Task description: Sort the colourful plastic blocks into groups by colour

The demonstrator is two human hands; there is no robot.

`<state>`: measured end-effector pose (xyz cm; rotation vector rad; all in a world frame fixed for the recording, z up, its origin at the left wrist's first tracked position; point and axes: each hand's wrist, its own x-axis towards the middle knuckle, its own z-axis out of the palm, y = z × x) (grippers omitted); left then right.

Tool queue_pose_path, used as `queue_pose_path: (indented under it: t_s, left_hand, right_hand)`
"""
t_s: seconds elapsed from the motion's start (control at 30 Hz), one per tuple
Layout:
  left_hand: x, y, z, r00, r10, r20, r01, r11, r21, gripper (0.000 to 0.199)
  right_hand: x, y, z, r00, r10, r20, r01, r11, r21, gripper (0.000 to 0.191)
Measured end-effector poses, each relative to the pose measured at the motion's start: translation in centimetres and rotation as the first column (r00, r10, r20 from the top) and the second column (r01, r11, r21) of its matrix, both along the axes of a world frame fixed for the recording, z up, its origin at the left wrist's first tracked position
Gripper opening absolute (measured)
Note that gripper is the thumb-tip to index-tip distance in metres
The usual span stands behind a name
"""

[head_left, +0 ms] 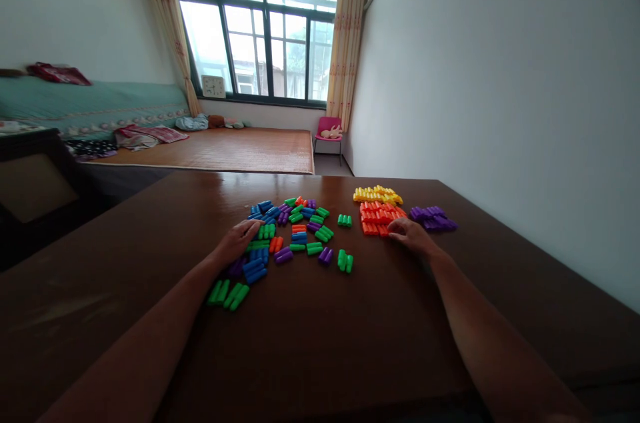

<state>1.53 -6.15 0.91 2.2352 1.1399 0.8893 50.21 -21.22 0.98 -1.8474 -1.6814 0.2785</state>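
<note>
My left hand [239, 239] rests at the left side of a mixed spread of small bullet-shaped plastic blocks. Its fingers stretch over the pieces, touching or close to a green block [267, 231]. Blue blocks [256, 269], purple blocks [283, 255] and loose orange blocks [276, 245] lie around it. On the right, my right hand [410, 236] has its fingers closed at the front right corner of an orange group of blocks [377, 217], pinching a piece there. Its fingertips partly hide that piece.
Behind the orange group lies a yellow group of blocks [376, 194], with a purple group [433, 218] to its right. The glossy brown table [310, 343] carries everything. Beyond it are a bed [250, 146], a pink chair [329, 128] and a white wall [500, 76] at right.
</note>
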Motion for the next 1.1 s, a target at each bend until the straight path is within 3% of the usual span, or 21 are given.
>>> queue_pose_path:
  t_s: [0.13,0.3,0.43,0.57,0.67,0.77,0.93,1.1]
  left_hand:
    - [0.0,0.0,-0.1,1.000,0.004,0.002,-0.004,1.000,0.003,0.066]
    - [0.0,0.0,0.0,1.000,0.001,0.001,-0.001,1.000,0.004,0.066]
    - [0.0,-0.1,0.1,1.000,0.002,0.004,-0.002,1.000,0.001,0.068]
    - [0.0,-0.1,0.1,1.000,-0.008,0.002,0.008,1.000,0.003,0.068]
    - [0.0,0.0,-0.1,1.000,-0.010,-0.001,0.010,1.000,0.012,0.068]
    - [0.1,-0.1,-0.1,1.000,-0.011,-0.002,0.011,1.000,0.016,0.068]
    - [0.3,-0.6,0.3,1.000,0.002,0.003,-0.002,1.000,0.012,0.070]
    - [0.3,-0.4,0.2,1.000,-0.009,0.008,0.009,1.000,0.026,0.068]
  right_hand:
    - [-0.7,0.0,0.3,1.000,-0.017,0.015,0.016,1.000,0.009,0.022]
    - [-2.0,0.3,0.2,0.969,-0.204,0.137,0.208,0.978,-0.010,0.039]
    - [-2.4,0.5,-0.4,0.942,-0.262,0.210,0.272,0.962,-0.021,0.036]
    - [-1.9,0.0,0.8,0.935,-0.281,0.216,0.300,0.952,-0.057,0.034]
    - [-2.5,0.4,2.6,0.922,-0.308,0.234,0.304,0.951,0.053,0.036]
    - [-4.3,1.9,4.0,0.876,-0.319,0.362,0.283,0.947,0.149,0.035]
    - [-6.3,3.7,4.1,0.792,-0.319,0.521,0.311,0.945,0.107,0.038]
    - [-6.5,2.2,3.8,0.804,-0.269,0.530,0.277,0.959,0.066,0.042]
